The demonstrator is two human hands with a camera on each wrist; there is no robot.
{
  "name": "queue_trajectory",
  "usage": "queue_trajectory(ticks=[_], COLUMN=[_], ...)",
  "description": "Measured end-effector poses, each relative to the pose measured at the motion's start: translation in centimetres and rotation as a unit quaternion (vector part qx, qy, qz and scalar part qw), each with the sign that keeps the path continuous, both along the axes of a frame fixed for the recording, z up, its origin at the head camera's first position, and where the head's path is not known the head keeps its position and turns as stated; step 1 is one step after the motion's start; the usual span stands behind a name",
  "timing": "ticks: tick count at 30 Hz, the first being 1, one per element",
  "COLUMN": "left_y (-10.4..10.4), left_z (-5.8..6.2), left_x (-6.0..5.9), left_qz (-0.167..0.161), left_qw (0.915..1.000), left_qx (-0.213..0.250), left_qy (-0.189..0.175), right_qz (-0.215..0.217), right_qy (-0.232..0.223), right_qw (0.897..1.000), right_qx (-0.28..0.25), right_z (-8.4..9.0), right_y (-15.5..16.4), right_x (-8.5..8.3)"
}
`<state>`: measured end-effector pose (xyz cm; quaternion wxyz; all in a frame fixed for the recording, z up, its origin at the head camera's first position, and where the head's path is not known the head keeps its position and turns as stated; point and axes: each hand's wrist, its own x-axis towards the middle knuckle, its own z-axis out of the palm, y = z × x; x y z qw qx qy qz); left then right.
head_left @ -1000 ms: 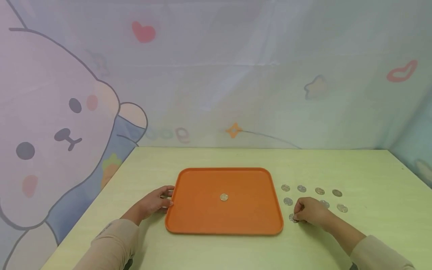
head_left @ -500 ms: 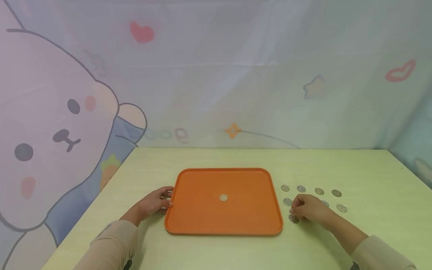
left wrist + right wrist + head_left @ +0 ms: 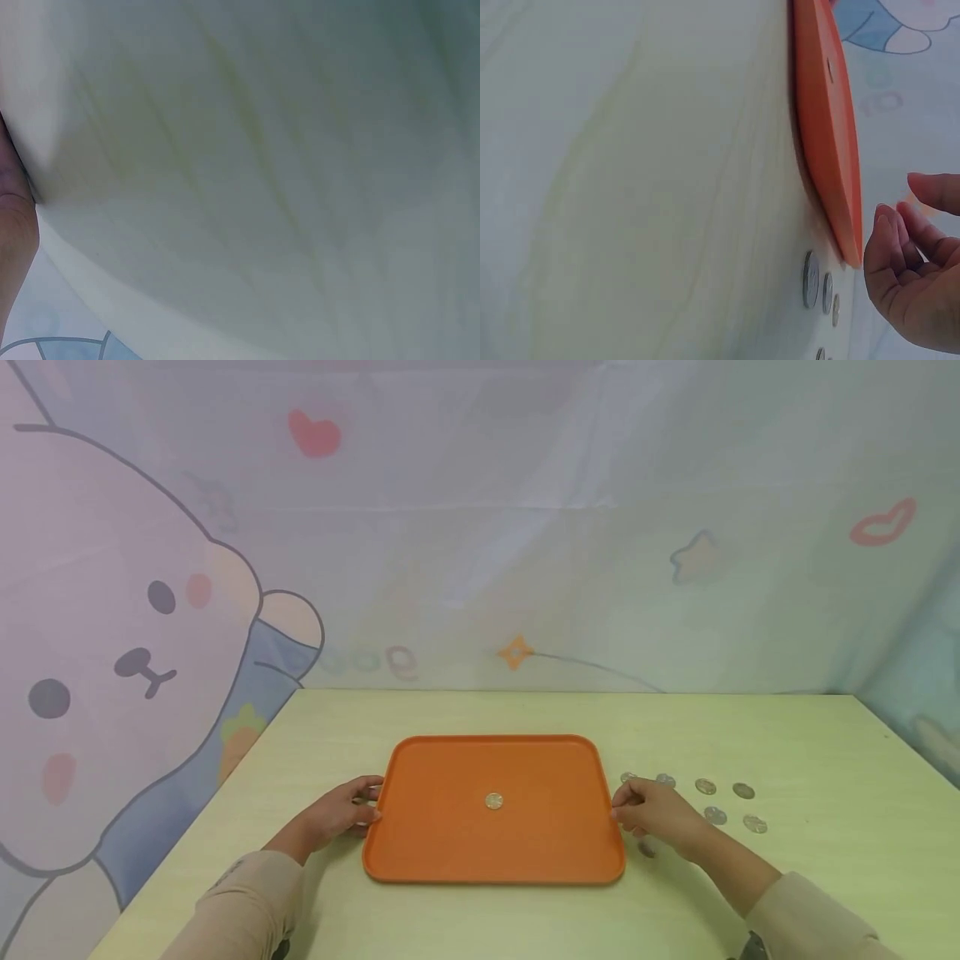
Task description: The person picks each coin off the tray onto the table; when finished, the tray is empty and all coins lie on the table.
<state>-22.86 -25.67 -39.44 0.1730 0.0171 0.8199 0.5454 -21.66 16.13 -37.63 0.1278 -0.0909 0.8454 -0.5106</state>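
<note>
An orange tray (image 3: 427,847) lies flat on the table, with one silvery coin (image 3: 493,801) near its middle. My left hand (image 3: 336,812) rests against the tray's left rim, thumb and fingertips touching it. At the right rim is my right hand (image 3: 656,814), its fingertips beside the edge; contact is unclear. In the right wrist view, that hand (image 3: 919,277) has loosely bent fingers, the thumb apart from them, and nothing visible between. A coin (image 3: 647,849) lies just below the right hand. The left wrist view shows only part of the left hand (image 3: 16,217).
Right of the tray lie several more coins, among them a brownish coin (image 3: 705,786), a darker coin (image 3: 743,791) and a silvery coin (image 3: 755,823). My right hand partly covers the group. A printed cloth (image 3: 465,527) hangs behind the pale table (image 3: 480,922).
My right hand has left the nearest coin and moved left and slightly up to the tray's right rim. That coin stays on the table. The left hand keeps its place.
</note>
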Motion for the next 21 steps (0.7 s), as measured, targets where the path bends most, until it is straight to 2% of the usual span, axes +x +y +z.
queue_trajectory(ticks=[7, 17, 21], left_y=[-0.1, -0.1, 0.0], left_z=[0.2, 0.3, 0.2], left_x=[0.0, 0.0, 0.1], left_qz=[0.015, 0.009, 0.004], left_qw=[0.9998, 0.9999, 1.0], left_qx=[-0.005, -0.005, -0.001], left_qy=[-0.008, -0.005, -0.002], right_qz=[0.02, 0.02, 0.035], right_qy=[0.011, 0.013, 0.018], right_qw=[1.0, 0.999, 0.998], right_qx=[-0.015, -0.033, -0.048], right_z=[0.4, 0.4, 0.1], right_y=[-2.1, -5.0, -6.1], right_x=[-0.7, -1.0, -1.2])
